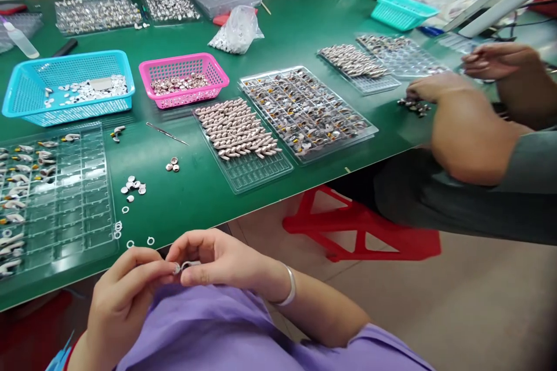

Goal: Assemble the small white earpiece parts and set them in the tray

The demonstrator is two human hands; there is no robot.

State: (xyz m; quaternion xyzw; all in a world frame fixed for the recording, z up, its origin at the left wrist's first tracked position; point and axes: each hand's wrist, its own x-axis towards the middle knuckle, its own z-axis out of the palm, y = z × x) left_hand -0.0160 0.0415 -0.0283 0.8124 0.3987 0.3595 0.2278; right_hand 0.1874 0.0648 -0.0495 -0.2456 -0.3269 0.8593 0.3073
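At the frame's lower left, my left hand [124, 284] pinches a small part [176, 268]; my curled right hand [221, 261] pinches a pale piece [190, 264] beside it.

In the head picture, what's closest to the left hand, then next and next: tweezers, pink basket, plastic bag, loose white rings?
From the left hand:
1. Loose white rings, just beyond it
2. Tweezers, farther onto the green table
3. Pink basket, beyond the tweezers
4. Plastic bag, behind the basket, to its right
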